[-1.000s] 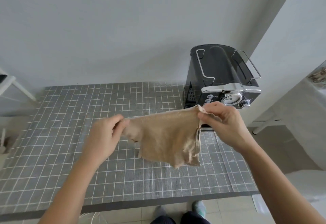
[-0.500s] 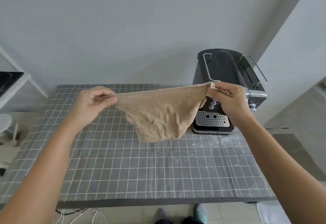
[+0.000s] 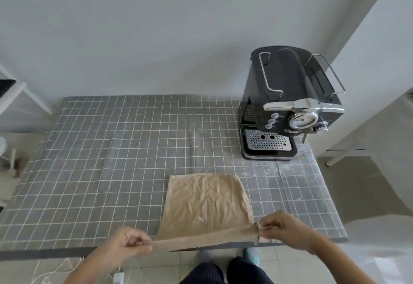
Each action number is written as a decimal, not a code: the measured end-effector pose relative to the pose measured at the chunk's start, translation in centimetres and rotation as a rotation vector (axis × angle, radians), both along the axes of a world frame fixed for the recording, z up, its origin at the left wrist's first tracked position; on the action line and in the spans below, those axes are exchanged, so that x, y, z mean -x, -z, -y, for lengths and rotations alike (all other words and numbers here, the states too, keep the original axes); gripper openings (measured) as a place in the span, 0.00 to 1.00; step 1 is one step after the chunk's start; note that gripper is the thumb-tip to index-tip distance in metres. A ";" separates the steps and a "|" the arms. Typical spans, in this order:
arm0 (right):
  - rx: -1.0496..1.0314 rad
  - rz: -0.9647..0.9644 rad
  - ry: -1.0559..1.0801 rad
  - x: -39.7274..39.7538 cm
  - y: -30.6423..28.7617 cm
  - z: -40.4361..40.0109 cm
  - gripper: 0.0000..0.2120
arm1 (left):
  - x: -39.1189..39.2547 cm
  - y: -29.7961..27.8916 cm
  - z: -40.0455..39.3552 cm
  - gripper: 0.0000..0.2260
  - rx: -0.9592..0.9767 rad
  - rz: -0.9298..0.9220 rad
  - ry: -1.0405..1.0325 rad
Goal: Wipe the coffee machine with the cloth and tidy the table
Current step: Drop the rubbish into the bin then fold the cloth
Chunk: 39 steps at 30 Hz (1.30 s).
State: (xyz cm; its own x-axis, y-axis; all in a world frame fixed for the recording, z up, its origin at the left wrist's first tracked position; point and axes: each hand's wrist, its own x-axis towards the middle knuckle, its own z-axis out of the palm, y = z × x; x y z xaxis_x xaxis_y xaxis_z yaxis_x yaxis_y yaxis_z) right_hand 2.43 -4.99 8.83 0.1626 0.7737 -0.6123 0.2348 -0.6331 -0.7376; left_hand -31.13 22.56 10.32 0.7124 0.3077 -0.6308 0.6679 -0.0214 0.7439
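Head view shows our left hand [image 3: 131,244] and right hand [image 3: 283,227] each pinching a near corner of the cloth [image 3: 205,203], pulling its front edge taut, we judge, so it lies flat for folding. From that grip the cloth runs away from us across the checked tablecloth [image 3: 111,160]. Well beyond its far edge, to the right, stands the coffee machine [image 3: 290,104].

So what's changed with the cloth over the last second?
The crumpled beige cloth came down from mid-air and now lies spread on the grey checked tablecloth. The left hand and right hand kept their grip on its near corners. The black coffee machine stayed put.
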 end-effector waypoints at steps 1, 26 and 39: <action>0.017 -0.009 -0.005 0.3 0.7 0.1 0.16 | 0.3 0.6 -0.1 0.08 0.018 -0.021 0.009; 0.378 0.133 0.807 4.8 6.1 -4.7 0.06 | -29.4 8.5 5.0 0.14 -0.696 0.033 0.519; -0.154 0.216 0.497 9.9 1.0 -9.3 0.05 | -25.3 3.0 -6.8 0.14 -0.064 0.056 0.327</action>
State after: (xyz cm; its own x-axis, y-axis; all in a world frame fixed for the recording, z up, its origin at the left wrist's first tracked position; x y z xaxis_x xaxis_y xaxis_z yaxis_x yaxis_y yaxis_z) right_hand -7.42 4.29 7.83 0.6396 0.6501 -0.4102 0.0923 -0.5947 -0.7986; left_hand -5.86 29.34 7.33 0.8126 0.0947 -0.5750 0.5764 -0.2759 0.7692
